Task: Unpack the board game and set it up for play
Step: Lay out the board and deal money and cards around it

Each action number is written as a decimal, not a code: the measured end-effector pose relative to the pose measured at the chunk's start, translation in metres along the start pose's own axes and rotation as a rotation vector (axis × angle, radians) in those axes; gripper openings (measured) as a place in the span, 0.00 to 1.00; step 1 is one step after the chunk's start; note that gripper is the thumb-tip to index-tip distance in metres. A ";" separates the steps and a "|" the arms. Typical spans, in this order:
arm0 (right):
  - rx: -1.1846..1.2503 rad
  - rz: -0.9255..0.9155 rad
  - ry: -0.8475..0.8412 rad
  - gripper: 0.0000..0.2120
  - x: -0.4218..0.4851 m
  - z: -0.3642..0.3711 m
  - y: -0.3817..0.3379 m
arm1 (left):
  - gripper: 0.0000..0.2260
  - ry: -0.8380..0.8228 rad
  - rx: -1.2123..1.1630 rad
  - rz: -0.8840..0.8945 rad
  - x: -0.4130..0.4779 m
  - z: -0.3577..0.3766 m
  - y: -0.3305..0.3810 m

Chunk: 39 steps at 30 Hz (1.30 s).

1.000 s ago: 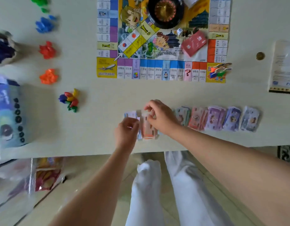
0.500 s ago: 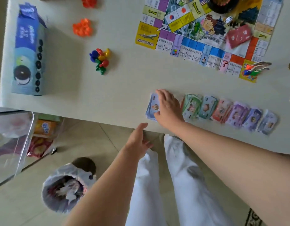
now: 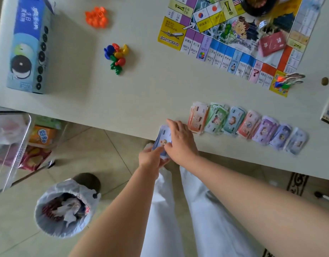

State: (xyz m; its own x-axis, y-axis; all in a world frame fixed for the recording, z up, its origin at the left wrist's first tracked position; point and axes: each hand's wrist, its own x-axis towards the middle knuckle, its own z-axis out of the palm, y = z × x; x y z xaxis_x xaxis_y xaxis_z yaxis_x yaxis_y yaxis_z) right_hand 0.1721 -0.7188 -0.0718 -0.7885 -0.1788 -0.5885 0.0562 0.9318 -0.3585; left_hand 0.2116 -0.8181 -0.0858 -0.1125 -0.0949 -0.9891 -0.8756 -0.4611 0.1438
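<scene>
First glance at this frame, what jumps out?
Both hands meet at the near edge of the table: the left hand holds a blue banknote stack, the right hand rests on top. Right of them runs a row of play-money stacks; the colourful game board fills the far right corner.

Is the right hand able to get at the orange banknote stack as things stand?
Probably yes: the orange banknote stack lies uncovered beside the right hand, nothing between them, though that hand rests on the blue banknote stack.
</scene>
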 end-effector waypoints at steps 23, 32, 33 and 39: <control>0.231 -0.135 0.155 0.12 0.088 -0.049 0.040 | 0.12 0.229 0.666 0.863 0.022 0.041 0.081; 0.171 -0.156 0.181 0.07 0.084 -0.061 0.043 | 0.08 0.177 0.625 0.890 0.018 0.055 0.081; 0.146 -0.143 0.151 0.08 0.084 -0.061 0.044 | 0.08 0.168 0.633 0.892 0.017 0.055 0.080; 0.135 -0.143 0.141 0.06 0.087 -0.066 0.046 | 0.05 0.191 0.621 0.937 0.014 0.061 0.083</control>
State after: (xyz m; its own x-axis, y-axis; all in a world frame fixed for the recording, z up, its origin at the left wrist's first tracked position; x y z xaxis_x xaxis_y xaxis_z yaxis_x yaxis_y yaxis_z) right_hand 0.0654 -0.6711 -0.0918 -0.8715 -0.2508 -0.4214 0.0122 0.8479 -0.5299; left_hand 0.1084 -0.8040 -0.0894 -0.8178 -0.3293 -0.4720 -0.5719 0.3729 0.7307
